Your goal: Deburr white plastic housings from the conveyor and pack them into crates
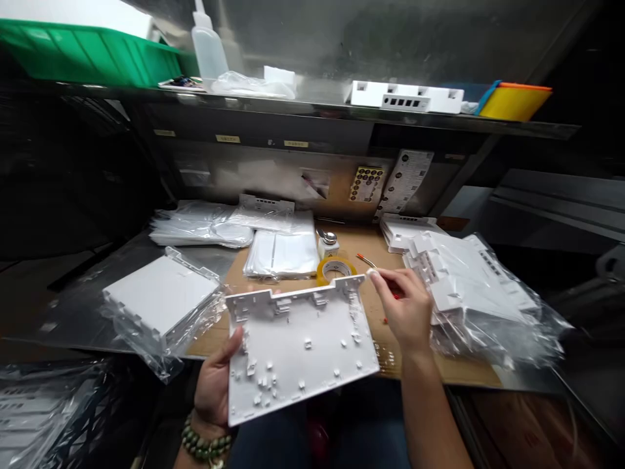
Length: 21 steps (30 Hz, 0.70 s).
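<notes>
My left hand is closed on the left edge of a white plastic housing cover. Its inner side, with small posts and clips, faces me, and it is tilted above the bench front. My right hand pinches a small white wad at the cover's upper right corner; its material is hard to make out. Behind the cover lie a roll of yellow tape and a small bottle with a metal lid. A red-tipped thin tool lies partly hidden behind my right hand.
White covers in clear plastic stand left and right. Clear bags lie at the back of the cardboard-topped bench. A metal shelf overhead holds a green bin, a squeeze bottle and a yellow container.
</notes>
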### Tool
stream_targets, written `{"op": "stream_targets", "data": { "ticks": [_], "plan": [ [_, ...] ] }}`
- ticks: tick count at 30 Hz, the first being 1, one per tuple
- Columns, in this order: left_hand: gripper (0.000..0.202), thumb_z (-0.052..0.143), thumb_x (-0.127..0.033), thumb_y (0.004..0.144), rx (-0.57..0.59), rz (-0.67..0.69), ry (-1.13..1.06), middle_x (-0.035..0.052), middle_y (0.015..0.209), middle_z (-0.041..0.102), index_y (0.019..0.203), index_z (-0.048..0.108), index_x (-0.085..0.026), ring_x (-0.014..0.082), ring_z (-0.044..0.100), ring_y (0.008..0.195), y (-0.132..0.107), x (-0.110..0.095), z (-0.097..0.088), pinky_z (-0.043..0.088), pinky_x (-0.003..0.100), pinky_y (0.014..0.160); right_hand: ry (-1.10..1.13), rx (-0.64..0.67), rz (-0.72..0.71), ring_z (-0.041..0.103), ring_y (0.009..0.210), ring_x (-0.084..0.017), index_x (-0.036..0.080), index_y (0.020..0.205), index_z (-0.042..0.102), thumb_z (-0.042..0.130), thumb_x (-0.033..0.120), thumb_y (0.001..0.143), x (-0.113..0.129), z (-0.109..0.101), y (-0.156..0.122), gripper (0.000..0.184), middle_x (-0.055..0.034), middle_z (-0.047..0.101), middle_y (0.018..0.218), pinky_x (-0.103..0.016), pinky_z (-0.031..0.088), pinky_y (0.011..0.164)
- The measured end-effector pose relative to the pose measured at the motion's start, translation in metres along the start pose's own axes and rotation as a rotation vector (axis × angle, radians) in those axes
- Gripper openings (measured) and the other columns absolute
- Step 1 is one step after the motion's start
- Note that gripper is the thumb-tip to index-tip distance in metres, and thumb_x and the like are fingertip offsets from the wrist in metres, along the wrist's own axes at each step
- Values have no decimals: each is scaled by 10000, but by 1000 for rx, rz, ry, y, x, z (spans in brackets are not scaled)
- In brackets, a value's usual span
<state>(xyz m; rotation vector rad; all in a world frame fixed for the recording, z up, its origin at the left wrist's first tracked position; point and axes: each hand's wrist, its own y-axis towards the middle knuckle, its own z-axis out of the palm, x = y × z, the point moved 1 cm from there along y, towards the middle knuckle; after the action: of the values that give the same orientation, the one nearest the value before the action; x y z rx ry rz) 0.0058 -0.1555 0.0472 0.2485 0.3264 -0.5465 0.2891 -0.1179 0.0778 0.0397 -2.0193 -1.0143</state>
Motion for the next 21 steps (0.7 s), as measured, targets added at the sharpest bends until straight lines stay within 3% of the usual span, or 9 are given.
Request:
{"op": "stream_targets", "data": {
  "ticks": [3,5,10,17,21],
  "plan": [
    [680,540,-194,1004,-303,124,91,64,1548,566,1618,314,-379,322,537,1412,9,14,11,333,547,1251,62,4,-17,641,778,-138,224,987,789,759,237,918,20,0,-2,77,-7,676,880,-283,546,664],
    [762,609,-155,975,-430,144,161,23,1577,538,1609,295,-437,295,545,1408,17,27,19,367,506,1245,134,48,-82,643,792,-146,239,1013,775,751,191,916,47,3,-8,111,-8,674,889,-291,547,668],
    [653,767,-239,895,-397,202,213,-27,1615,489,1475,534,-426,292,487,1458,35,54,33,390,415,1242,243,139,-242,674,792,-155,239,1082,741,717,117,914,106,21,-23,209,-25,677,918,-295,591,708],
    [815,807,-261,871,-414,112,145,-5,1525,592,1540,405,-494,291,578,1379,31,60,28,432,444,1211,212,93,-240,672,763,-156,237,1078,747,705,98,911,105,28,-24,221,-30,672,904,-280,600,696],
    [886,826,-259,852,-422,148,147,9,1545,573,1571,357,-480,294,582,1373,30,59,28,437,433,1206,220,138,-299,706,861,-177,229,1094,741,697,91,914,109,31,-25,231,-45,698,949,-292,610,767]
  ]
}}
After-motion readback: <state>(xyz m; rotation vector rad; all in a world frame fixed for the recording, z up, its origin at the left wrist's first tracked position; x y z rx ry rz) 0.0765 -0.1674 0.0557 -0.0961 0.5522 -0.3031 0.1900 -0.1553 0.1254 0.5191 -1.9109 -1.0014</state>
